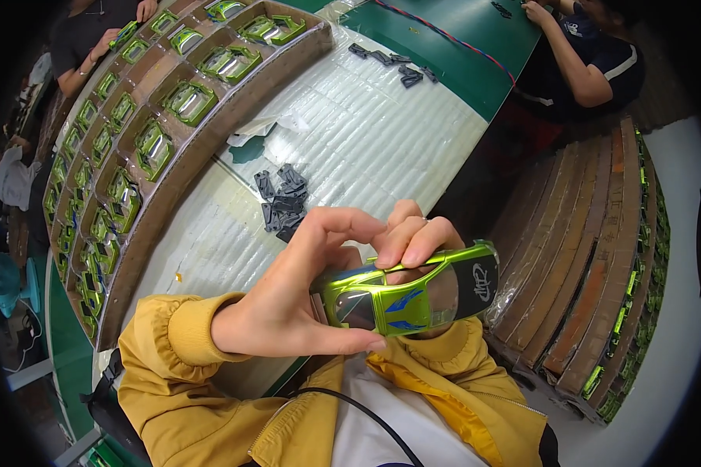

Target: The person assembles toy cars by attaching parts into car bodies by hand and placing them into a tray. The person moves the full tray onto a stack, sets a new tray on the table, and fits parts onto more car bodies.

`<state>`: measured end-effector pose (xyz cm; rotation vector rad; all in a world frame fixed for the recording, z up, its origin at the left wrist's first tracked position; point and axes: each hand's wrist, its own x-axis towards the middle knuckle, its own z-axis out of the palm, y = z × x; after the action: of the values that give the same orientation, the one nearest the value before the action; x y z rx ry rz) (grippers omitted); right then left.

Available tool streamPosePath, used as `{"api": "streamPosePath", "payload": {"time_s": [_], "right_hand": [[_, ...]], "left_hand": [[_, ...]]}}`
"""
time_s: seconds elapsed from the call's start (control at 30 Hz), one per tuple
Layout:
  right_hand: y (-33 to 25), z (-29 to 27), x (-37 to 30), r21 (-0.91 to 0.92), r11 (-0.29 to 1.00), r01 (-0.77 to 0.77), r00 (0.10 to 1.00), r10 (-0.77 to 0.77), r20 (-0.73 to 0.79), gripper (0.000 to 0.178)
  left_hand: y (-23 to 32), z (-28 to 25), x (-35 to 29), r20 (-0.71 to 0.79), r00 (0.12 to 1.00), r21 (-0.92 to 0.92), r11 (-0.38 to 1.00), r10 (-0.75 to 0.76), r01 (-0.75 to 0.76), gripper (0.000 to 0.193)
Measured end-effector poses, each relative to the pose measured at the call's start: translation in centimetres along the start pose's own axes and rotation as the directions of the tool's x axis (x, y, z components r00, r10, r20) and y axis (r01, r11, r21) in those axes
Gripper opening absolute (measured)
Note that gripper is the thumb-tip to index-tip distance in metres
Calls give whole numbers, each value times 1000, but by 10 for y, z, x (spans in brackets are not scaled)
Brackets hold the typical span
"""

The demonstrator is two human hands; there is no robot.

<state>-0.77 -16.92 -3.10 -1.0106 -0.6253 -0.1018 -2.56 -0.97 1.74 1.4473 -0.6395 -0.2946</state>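
Note:
A bright green toy car body shell (401,306) with clear windows, blue markings and a black end is held between both hands, just in front of my chest. My left hand (269,303) grips its left end, with the thumb along the near edge and the fingers curled over the far side. From behind, my right hand (417,240) closes its fingers over the far edge; part of the hand is hidden by the shell. Beyond my left hand, a small pile of dark grey plastic parts (284,198) lies on the table.
A partitioned cardboard tray (177,204) of green shells curves along the left. Similar trays (576,257) are stacked at right. More grey parts (397,61) and a twisted red-blue wire (453,36) lie at the far side. Two other people work at the far left and far right.

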Motion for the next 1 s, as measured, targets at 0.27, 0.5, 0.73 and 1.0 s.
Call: {"api": "streamPosePath", "payload": {"time_s": [0.27, 0.5, 0.73, 1.0], "right_hand": [[1, 1, -3, 12, 999, -51, 997, 51, -54, 20], [2, 2, -2, -18, 1000, 0, 1000, -1, -17, 20], [0, 0, -4, -14, 1000, 8, 1000, -8, -18, 21], [-2, 19, -3, 247, 960, -128, 964, 179, -198, 40]], "left_hand": [[2, -1, 1, -1, 996, -54, 995, -85, 84, 88], [-5, 7, -1, -48, 999, 68, 997, 25, -21, 78], [-8, 9, -5, -45, 995, 86, 992, 92, -88, 78], [-9, 9, -2, -111, 989, -25, 994, 99, -103, 82]]}}
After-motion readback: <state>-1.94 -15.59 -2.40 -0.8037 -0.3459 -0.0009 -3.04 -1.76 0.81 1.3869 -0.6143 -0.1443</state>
